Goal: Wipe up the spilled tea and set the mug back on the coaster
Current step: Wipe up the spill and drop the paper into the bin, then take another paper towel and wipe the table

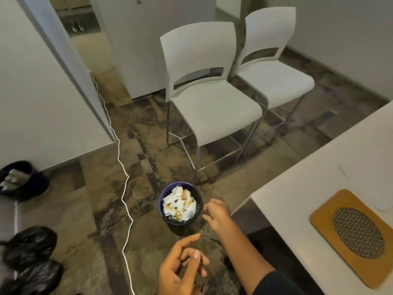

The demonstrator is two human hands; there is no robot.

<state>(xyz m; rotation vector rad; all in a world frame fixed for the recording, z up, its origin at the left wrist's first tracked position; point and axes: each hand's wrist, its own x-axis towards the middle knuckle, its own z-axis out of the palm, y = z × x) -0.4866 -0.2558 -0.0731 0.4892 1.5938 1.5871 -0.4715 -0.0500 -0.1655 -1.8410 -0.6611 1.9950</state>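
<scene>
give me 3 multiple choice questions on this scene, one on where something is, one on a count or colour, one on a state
1. Where is the bin with the stained tissues?
A. on the table
B. on the floor by the near chair's leg
C. on a chair seat

2. How many white chairs are in view?
A. one
B. two
C. four

3. What is on the coaster?
A. nothing
B. a mug
C. a tissue

Answers:
1. B, since the bin stands on the carpet just below the near chair, off the table.
2. B, since the near chair and a second chair stand side by side.
3. A, since the coaster lies bare on the table, and neither the left hand nor the right hand holds a mug.
</scene>
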